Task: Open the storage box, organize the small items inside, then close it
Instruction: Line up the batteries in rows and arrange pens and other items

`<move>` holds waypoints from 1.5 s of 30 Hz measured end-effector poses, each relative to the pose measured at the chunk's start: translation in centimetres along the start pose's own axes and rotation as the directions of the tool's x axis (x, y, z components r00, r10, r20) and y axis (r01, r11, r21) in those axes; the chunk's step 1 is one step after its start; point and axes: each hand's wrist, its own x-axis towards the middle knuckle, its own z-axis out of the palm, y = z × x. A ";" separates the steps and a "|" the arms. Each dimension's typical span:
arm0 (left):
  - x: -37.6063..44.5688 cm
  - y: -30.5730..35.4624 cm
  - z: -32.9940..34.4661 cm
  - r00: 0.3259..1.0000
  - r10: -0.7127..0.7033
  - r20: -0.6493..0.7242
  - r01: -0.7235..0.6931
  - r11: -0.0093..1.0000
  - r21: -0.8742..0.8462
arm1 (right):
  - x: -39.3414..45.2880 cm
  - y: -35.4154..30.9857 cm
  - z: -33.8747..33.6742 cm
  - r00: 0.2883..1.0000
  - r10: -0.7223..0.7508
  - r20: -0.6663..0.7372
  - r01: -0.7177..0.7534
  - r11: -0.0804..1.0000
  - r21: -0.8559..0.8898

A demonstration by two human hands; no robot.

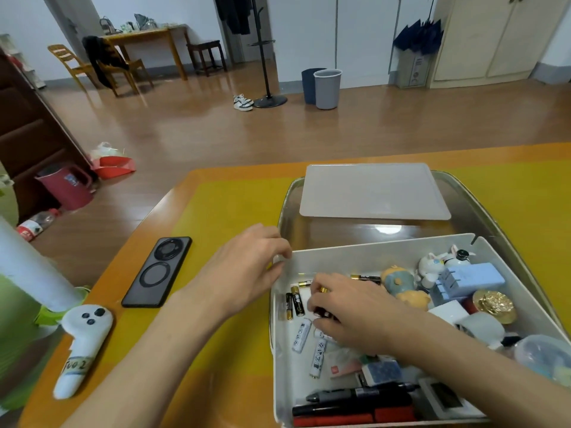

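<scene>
The white storage box (380, 251) stands open on the table at the lower right, its flat lid (374, 189) lying behind it. My left hand (244, 273) pinches the box's far left corner. My right hand (349, 307) is inside the box, fingers closed on a dark battery (324, 313). Black and gold batteries (293, 304) lie upright in a row by the left wall, white batteries (309, 344) just below them. Small figurines (429, 267), a blue block (466, 279), a gold round piece (494, 304) and black and red markers (355, 406) fill the rest.
The box and lid rest in a metal tray (285, 199) on a yellow table mat (228, 205). A black phone (157, 270) and a white plush toy (83, 344) lie to the left, beside a green and white object (21, 285) at the table's edge.
</scene>
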 end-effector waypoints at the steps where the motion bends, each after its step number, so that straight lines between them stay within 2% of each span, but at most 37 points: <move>1: -0.1 0.0 0.1 1.000 -0.004 0.014 0.004 1.000 0.006 | 0.0 0.2 -0.1 1.000 -0.003 0.009 0.003 1.000 -0.002; 6: 0.2 1.0 1.0 0.996 0.066 0.055 -0.069 0.997 0.044 | -0.2 1.4 -0.5 1.000 -0.008 0.030 0.008 1.000 -0.005; 9: 0.9 2.3 1.9 0.982 0.103 0.157 -0.118 0.989 0.087 | -0.8 1.8 -0.9 1.000 0.015 0.018 -0.015 1.000 0.018; 14: 2.1 4.0 4.4 0.937 0.009 0.350 -0.120 0.947 0.298 | -2.5 2.9 -2.5 0.994 0.080 -0.072 -0.080 0.997 0.002; 16: 2.3 4.4 5.1 0.938 -0.003 0.348 -0.125 0.930 0.346 | -3.6 3.5 -2.7 0.987 0.116 -0.111 -0.123 0.990 -0.065; 21: 2.8 5.0 6.2 0.951 -0.022 0.309 -0.090 0.935 0.344 | -4.6 4.0 -2.8 0.973 0.164 -0.164 -0.196 0.960 -0.201; 28: 3.2 4.8 6.3 0.944 -0.077 0.322 -0.023 0.955 0.295 | -3.1 3.8 -3.5 0.982 0.182 -0.039 -0.186 0.939 -0.290; 32: 2.5 4.3 4.7 0.914 -0.089 0.396 -0.030 0.959 0.284 | -4.1 4.4 -5.2 0.979 0.202 0.009 -0.197 0.961 -0.194; 34: 1.8 4.2 4.0 0.894 -0.105 0.437 -0.051 0.942 0.330 | -4.5 4.7 -5.8 0.978 0.206 0.027 -0.195 0.955 -0.226; 38: 0.9 4.7 4.3 0.883 -0.060 0.466 -0.197 0.853 0.483 | -4.3 4.7 -5.8 0.972 0.215 0.096 -0.170 0.923 -0.346; 41: 1.1 5.2 4.7 0.891 -0.058 0.451 -0.210 0.828 0.520 | -3.9 4.1 -5.4 0.954 0.257 0.156 -0.189 0.917 -0.352; 45: 1.3 5.1 5.1 0.903 -0.038 0.427 -0.202 0.842 0.501 | -3.4 3.8 -5.1 0.950 0.264 0.165 -0.192 0.914 -0.357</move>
